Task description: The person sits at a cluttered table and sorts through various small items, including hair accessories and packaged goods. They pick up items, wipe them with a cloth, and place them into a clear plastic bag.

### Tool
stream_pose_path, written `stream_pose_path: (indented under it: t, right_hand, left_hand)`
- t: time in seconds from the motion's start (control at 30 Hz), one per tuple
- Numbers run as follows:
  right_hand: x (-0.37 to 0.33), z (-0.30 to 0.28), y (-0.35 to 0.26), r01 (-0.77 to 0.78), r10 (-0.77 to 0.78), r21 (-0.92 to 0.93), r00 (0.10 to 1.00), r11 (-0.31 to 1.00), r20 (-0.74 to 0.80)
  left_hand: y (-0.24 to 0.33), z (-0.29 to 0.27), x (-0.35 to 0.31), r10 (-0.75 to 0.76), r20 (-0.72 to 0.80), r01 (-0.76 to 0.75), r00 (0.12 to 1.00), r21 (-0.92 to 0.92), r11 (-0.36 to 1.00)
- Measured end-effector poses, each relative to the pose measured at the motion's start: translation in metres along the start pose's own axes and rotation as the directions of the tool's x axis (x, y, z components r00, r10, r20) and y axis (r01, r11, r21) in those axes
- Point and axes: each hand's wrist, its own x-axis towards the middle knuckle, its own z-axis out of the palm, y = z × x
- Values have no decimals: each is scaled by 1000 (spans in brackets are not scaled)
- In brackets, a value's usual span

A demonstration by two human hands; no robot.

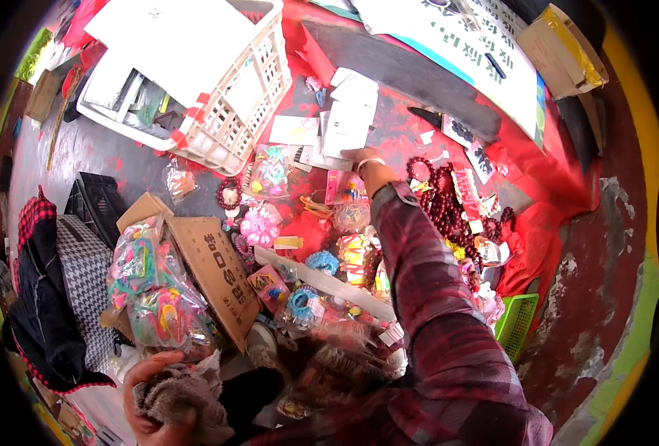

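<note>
My left hand (142,398) is closed round a crumpled greyish-brown cloth (184,398) at the lower left. My right hand (363,156), with a pale band at the wrist, reaches far forward, fingers closed at the lower edge of a white card (349,123). More white cards and papers (294,130) lie beside it. Just below that hand are a pink packet (342,187) and a clear bag of small items (352,217). Dark red bead strings (448,204) lie right of my forearm. Blue hair ties (305,305) and a pink scrunchie (260,225) are nearer.
A white plastic basket (244,97) stands at the back left. An open cardboard box (212,271) and bags of colourful items (162,297) sit at the left. A green basket (516,325) is at the right. A small carton (563,52) tops the back-right stack. Red cloth (552,238) drapes there.
</note>
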Motion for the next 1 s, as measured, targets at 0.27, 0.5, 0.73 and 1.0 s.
stream_pose_path:
  t: [0.27, 0.5, 0.73, 1.0]
  right_hand:
    - [-110, -24, -35, 802, -925, -502, 380, 323, 13]
    - [-200, -29, -45, 894, -998, -446, 55, 35, 32]
    - [-339, -59, -29, 900, -993, -426, -45, -88, 110]
    - [-470, -85, -85, 883, -966, -398, -194, -248, 172]
  left_hand:
    - [-8, 2, -16, 153, -91, -154, 984, -12, 988]
    - [-23, -6, -79, 133, -35, -135, 991, -86, 987]
    - [-59, -51, -147, 400, 209, -406, 892, -12, 914]
    - [-68, -37, -152, 503, 129, -427, 854, -378, 822]
